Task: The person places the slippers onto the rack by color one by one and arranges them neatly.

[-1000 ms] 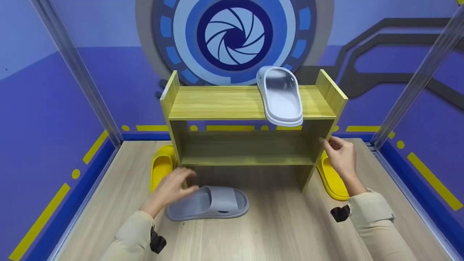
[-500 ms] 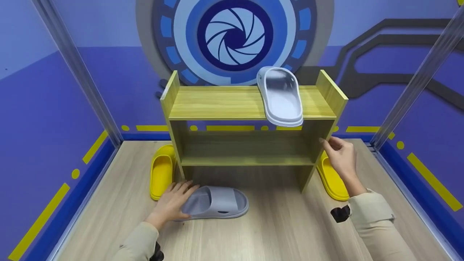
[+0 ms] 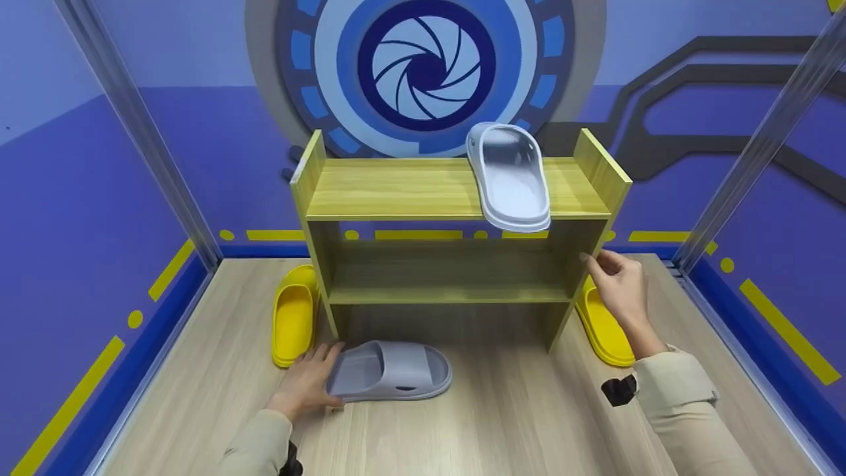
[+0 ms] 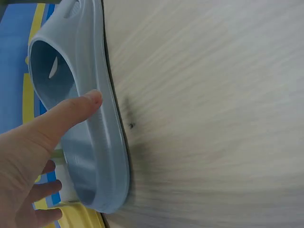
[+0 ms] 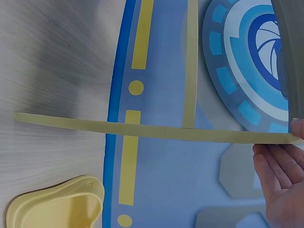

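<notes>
My left hand [image 3: 307,383] is around the heel end of a grey slide slipper [image 3: 410,370] lying sideways on the wooden floor. Its fingers are spread on the far side and its thumb lies along the near side. In the left wrist view the thumb [image 4: 80,108] overlaps the slipper's sidewall, while the other fingers show a gap from it. My right hand [image 3: 618,281] pinches the front edge of the right side panel of a small wooden shelf [image 3: 390,188]. A light grey clog [image 3: 515,178] rests on the top shelf, right of centre, its heel over the front edge.
A yellow clog [image 3: 294,324] stands on the floor left of the shelf, close to my left fingers. Another yellow clog [image 3: 605,334] lies on the right, partly behind my right hand. Blue printed walls [image 3: 178,145] with metal corner posts [image 3: 142,132] enclose the floor.
My left hand has come down and toward me from near the shelf's left leg to the slipper's heel, its fingers spreading around it. The right hand and the shoes have stayed put.
</notes>
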Available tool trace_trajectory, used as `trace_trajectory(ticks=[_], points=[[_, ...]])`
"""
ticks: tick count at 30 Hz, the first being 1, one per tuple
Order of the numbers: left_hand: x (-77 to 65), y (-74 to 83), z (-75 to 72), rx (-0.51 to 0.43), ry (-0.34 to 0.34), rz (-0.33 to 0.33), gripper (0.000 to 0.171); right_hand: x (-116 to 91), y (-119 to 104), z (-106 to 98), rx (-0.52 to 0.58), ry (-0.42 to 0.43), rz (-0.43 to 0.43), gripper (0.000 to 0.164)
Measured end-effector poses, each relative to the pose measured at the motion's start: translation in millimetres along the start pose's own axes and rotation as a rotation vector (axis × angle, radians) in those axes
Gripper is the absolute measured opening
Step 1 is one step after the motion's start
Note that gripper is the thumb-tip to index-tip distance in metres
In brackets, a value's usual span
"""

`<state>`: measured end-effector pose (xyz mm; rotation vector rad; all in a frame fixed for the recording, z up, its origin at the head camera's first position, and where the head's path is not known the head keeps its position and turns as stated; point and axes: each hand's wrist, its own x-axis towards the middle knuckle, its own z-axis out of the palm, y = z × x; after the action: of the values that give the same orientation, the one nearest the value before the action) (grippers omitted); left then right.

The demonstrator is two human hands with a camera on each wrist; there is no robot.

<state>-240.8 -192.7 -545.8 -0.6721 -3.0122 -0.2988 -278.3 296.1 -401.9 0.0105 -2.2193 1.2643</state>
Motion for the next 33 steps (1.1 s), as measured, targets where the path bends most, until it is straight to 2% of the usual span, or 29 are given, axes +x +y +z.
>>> trace_trajectory(ticks=[8, 13, 16, 22, 28, 33], points=[[-1.5, -4.2, 9.7, -0.058, -0.008, -0.007, 0.098, 0, 0, 0, -0.006, -0.015, -0.009, 0.034], [1.7, -2.7, 11.5, -0.085, -0.061, -0.048, 0.098, 0, -1, 0, 0.001, -0.023, 0.007, 0.034], [4.0, -2.0, 10.5, -0.087, -0.07, -0.068, 0.099, 0, -1, -1, -0.004, -0.026, 0.015, 0.034], [4.8, -0.9, 8.0, -0.056, -0.084, -0.045, 0.099, 0, -1, -1, -0.003, -0.024, 0.005, 0.034], [4.3, 1.3, 4.4, -0.094, -0.108, -0.041, 0.097, 1, 0, 0, 0.023, -0.013, -0.022, 0.031], [5.2, 1.9, 0.2, -0.084, -0.138, -0.048, 0.098, 0, -1, 0, 0.037, -0.012, -0.025, 0.031]])
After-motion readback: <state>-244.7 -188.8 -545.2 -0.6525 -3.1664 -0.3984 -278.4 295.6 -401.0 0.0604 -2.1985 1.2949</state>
